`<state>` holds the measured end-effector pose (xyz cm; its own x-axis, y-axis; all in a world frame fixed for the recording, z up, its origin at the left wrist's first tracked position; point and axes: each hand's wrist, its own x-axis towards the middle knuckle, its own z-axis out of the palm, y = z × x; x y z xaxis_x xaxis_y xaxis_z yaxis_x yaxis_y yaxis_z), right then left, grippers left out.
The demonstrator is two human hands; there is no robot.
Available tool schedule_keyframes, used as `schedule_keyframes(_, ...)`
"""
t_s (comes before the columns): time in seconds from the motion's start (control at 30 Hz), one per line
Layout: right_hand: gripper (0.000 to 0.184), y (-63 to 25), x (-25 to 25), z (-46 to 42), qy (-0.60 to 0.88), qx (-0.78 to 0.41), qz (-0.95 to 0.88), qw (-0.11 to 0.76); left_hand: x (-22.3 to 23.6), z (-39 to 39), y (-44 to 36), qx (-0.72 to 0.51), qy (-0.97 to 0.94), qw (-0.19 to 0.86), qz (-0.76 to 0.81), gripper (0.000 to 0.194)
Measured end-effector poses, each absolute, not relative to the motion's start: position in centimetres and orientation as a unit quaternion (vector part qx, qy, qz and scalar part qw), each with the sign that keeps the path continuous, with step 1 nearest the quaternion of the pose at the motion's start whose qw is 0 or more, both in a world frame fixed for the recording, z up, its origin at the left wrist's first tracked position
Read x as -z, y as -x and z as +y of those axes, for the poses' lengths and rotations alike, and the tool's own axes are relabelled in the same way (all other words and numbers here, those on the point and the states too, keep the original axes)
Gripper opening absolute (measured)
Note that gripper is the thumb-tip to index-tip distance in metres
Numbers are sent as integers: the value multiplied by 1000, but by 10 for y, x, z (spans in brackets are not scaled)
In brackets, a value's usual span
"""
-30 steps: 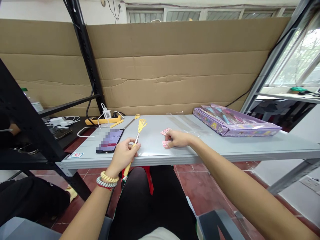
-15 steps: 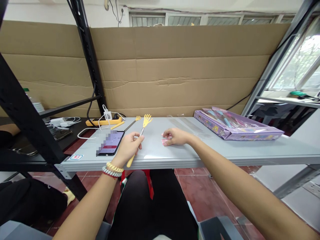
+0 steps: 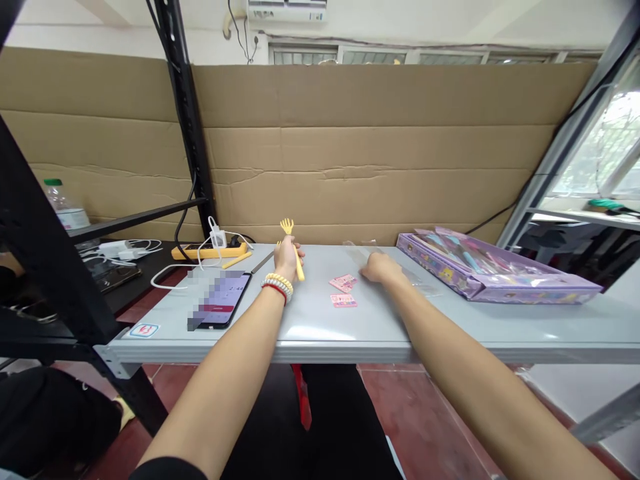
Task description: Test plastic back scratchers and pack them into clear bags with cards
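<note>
My left hand (image 3: 287, 260) is wrapped round a yellow back scratcher (image 3: 300, 270), its small hand-shaped head pointing up and away. A second back scratcher (image 3: 263, 263) lies just left of that hand, its far end mostly hidden behind my fingers. My right hand (image 3: 381, 268) is closed at the edge of clear plastic bags (image 3: 356, 253) lying flat on the table; its fingertips are partly hidden. Two small pink printed cards, an upper card (image 3: 344, 283) and a lower card (image 3: 344, 301), lie between my hands.
A phone (image 3: 223, 300) lies on the left of the grey table (image 3: 350, 330). Behind it are a yellow power strip (image 3: 210, 251), a charger with a white cable and a short yellow stick (image 3: 237, 260). A purple box (image 3: 530, 288) of wrapped items stands right. Cardboard (image 3: 350, 153) walls the back.
My right hand has let go of the pink cards and moved right to the plastic bags. My left hand has moved forward and right with the back scratcher. The view has tilted up.
</note>
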<state>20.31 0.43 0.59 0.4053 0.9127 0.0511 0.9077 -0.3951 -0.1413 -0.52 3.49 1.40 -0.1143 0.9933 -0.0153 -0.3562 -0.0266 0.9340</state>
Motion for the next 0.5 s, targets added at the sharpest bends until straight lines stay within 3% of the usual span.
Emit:
schedule_keyframes(0.17,37,-207,-2,4,824,-42,-557,93,-8,39,4,-613,-378,555,417,5)
schedule_keyframes(0.33,46,-215,2,4,840,-7,-533,98,-3,36,0,-623,-417,537,387,10)
schedule_keyframes(0.5,40,-220,-1,8,847,-58,-521,92,-1,29,1,-630,-454,490,397,13)
